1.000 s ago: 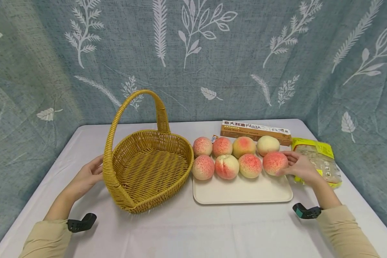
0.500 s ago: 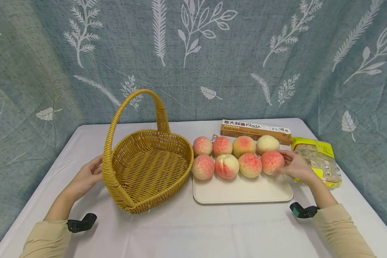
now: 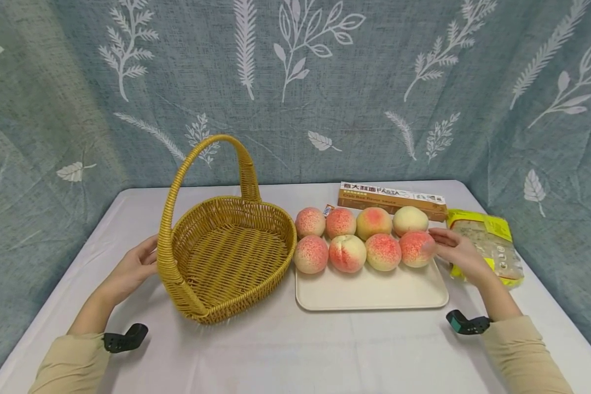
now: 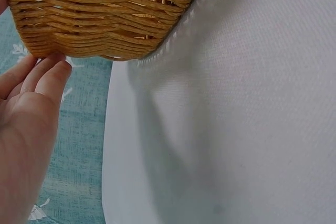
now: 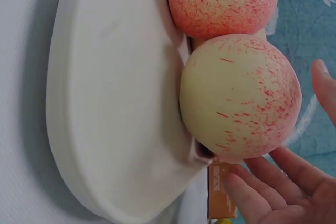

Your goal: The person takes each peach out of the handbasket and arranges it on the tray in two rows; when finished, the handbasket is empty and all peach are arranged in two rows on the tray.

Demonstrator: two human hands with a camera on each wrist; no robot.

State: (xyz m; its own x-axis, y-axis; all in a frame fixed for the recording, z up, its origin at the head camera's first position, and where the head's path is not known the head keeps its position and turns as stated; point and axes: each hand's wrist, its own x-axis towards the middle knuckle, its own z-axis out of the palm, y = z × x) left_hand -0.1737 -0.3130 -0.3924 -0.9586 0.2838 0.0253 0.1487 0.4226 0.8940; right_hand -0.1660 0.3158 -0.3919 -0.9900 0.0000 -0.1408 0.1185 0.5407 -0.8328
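At the left, my left hand (image 3: pixel 133 271) grips the side of a golden wicker basket (image 3: pixel 246 295), near the foot of its tall handle. The thumb is at the rim and the fingers (image 4: pixel 50 80) lie against the weave. Pinkish peaches (image 3: pixel 347 253) stand in two rows on a cream tray (image 3: pixel 369 293), to the right of the basket. My right hand (image 3: pixel 460 254) is beside the rightmost front peach (image 5: pixel 241 98). Its fingers are extended close to that peach, and in the right wrist view the thumb (image 5: pixel 325 87) stands apart from it.
Behind the peaches lies a brown and white pasta box (image 3: pixel 394 201). A yellow clear-windowed food packet (image 3: pixel 492 246) is right of the tray, beyond my right hand. A patterned grey-blue curtain (image 3: pixel 295 137) hangs behind the white-covered table (image 3: pixel 256 361).
The rightmost front peach has shifted slightly left, closer to its neighbour. My right hand moved left with it, then back right, its thumb coming away. The left hand and basket hold their place.
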